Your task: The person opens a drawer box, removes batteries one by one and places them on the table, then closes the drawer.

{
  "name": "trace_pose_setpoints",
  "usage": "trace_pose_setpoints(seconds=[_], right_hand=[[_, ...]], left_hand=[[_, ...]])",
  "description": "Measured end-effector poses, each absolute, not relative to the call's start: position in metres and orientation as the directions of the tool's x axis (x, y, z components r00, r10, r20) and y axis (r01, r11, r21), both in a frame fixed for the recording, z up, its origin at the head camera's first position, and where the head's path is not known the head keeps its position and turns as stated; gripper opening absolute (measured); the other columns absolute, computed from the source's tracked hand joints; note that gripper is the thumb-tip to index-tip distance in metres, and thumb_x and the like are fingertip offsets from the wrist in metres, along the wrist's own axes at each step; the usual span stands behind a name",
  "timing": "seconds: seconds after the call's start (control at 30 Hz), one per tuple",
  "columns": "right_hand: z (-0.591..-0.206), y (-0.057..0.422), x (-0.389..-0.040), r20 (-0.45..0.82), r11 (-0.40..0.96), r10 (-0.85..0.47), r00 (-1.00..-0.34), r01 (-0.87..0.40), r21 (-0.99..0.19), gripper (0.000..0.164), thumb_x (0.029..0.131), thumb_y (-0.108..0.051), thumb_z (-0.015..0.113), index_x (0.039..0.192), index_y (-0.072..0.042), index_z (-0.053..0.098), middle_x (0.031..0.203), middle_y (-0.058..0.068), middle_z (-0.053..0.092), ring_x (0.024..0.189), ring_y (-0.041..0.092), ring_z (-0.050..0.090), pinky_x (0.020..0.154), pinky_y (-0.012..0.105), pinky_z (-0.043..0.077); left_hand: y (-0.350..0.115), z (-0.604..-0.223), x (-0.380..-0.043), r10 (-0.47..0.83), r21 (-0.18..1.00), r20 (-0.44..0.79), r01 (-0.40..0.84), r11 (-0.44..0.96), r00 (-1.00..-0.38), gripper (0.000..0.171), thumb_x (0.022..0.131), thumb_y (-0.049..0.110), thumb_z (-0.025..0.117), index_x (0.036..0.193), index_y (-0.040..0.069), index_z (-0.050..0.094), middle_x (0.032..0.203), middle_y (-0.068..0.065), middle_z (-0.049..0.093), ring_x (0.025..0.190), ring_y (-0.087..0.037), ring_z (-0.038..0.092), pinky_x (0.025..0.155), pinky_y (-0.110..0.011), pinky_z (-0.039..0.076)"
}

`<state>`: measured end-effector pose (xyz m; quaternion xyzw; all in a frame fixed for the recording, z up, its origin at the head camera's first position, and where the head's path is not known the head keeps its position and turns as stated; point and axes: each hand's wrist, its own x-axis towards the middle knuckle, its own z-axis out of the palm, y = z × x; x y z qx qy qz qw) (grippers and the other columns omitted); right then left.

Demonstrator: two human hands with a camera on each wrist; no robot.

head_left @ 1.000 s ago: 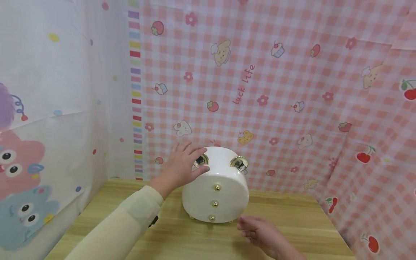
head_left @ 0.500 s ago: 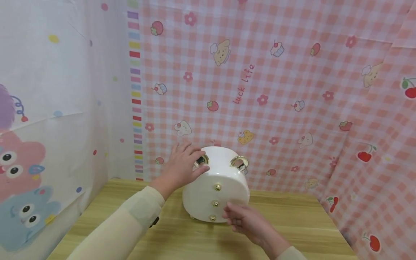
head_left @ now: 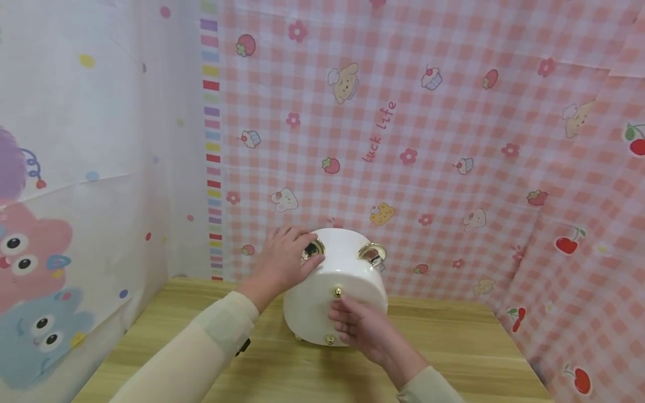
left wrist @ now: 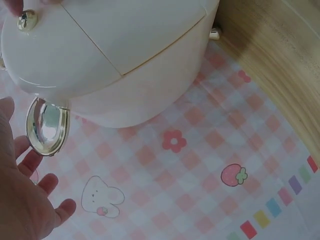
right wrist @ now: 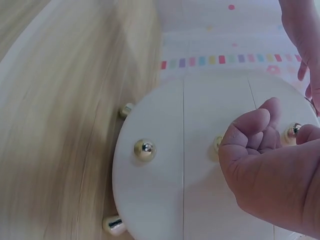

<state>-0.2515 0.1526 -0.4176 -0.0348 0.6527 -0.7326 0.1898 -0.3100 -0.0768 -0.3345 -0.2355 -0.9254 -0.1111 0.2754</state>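
Observation:
A glossy white drawer box [head_left: 302, 310] stands on the table, with gold ear-shaped rings on top and gold knobs down its front. Thin seams [right wrist: 183, 200] split the front into sections. My left hand [head_left: 284, 260] is at the left gold ear [left wrist: 47, 125], fingers spread; its fingertips are right at the ear's rim. My right hand [head_left: 365, 330] is in front of the box with fingers bent, a fingertip right at the top knob [head_left: 338, 291]. It hides the middle knob in the head view. The bottom knob [right wrist: 145, 149] shows uncovered.
The wooden table [head_left: 443, 347] carries the box near its back edge. A pink checked cloth [head_left: 433, 112] hangs behind and at the right, and a white printed cloth [head_left: 90, 134] hangs at the left. Short gold feet [right wrist: 115, 225] lift the box.
From beside the box's lower right, my right hand has moved left and up across its front to the top knob. My left hand has stayed at the left ear. The box stands still.

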Motion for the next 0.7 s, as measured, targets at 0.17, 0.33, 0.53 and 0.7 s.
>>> trace_pose_setpoints(seconds=[0.17,0.33,0.53,0.7], right_hand=[[-0.417,0.146,-0.254,-0.191,-0.124,-0.299,-0.935,0.236,-0.964,0.051,0.110,-0.051,0.054,0.131,-0.005,0.064,0.103,-0.007,0.075,0.090,0.009,0.064,0.083,0.024,0.052],[-0.417,0.143,-0.256,-0.186,-0.171,-0.289,-0.939,0.242,-0.955,0.044,0.110,-0.049,0.053,0.124,-0.009,0.066,0.099,-0.009,0.076,0.086,0.007,0.064,0.079,0.022,0.051],[-0.415,0.141,-0.258,-0.197,-0.204,-0.272,-0.942,0.257,-0.945,0.037,0.110,-0.048,0.054,0.112,-0.013,0.068,0.093,-0.009,0.077,0.082,0.005,0.066,0.075,0.019,0.052],[-0.413,0.139,-0.259,-0.203,-0.211,-0.250,-0.947,0.258,-0.943,0.034,0.108,-0.047,0.059,0.106,-0.015,0.071,0.089,-0.009,0.079,0.079,0.004,0.069,0.073,0.018,0.053]], left_hand=[[-0.077,-0.337,-0.310,0.368,0.106,0.586,0.519,0.848,-0.722,0.050,0.102,0.049,0.069,0.138,0.014,0.070,0.138,-0.010,0.069,0.132,-0.034,0.059,0.115,-0.057,0.046],[-0.077,-0.337,-0.309,0.368,0.121,0.582,0.525,0.842,-0.725,0.049,0.101,0.047,0.071,0.136,0.013,0.071,0.138,-0.011,0.069,0.133,-0.035,0.059,0.116,-0.058,0.045],[-0.076,-0.334,-0.308,0.371,0.123,0.549,0.511,0.851,-0.749,0.049,0.101,0.046,0.071,0.138,0.014,0.070,0.140,-0.011,0.068,0.135,-0.036,0.058,0.117,-0.058,0.045],[-0.076,-0.330,-0.309,0.372,0.116,0.559,0.514,0.850,-0.741,0.048,0.100,0.045,0.073,0.136,0.014,0.071,0.139,-0.010,0.069,0.134,-0.035,0.059,0.115,-0.059,0.047]])
